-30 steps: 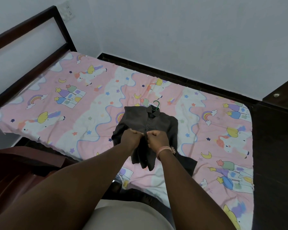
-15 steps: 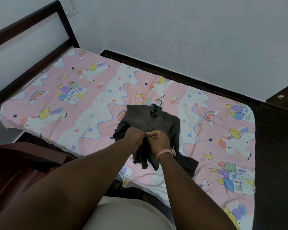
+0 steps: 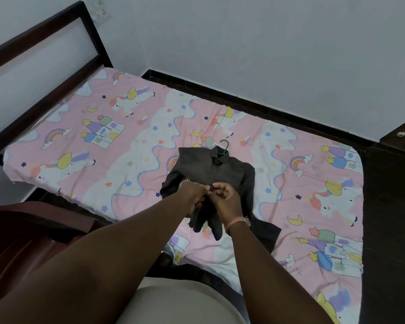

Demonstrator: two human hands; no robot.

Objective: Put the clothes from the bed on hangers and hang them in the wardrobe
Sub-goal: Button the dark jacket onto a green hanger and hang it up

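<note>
A dark headboard borders the bed; left hand and right hand pinch the shirt placket, its green hanger beyond.

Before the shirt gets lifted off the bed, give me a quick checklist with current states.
1. Hanger inside shirt: ok, green hook sticks out at the collar.
2. Upper buttons fastened: ok, the placket looks closed from the collar down to the hands.
3. Button being worked: cannot tell, left hand and right hand pinch the placket and cover it.
4. Lower hem fastened: not ok, the front hangs loose and bunched below the hands.
5. Hands free to take the hook: not ok, both hold the fabric.
6. Wardrobe ready: cannot tell, none is identifiable in this view.
</note>
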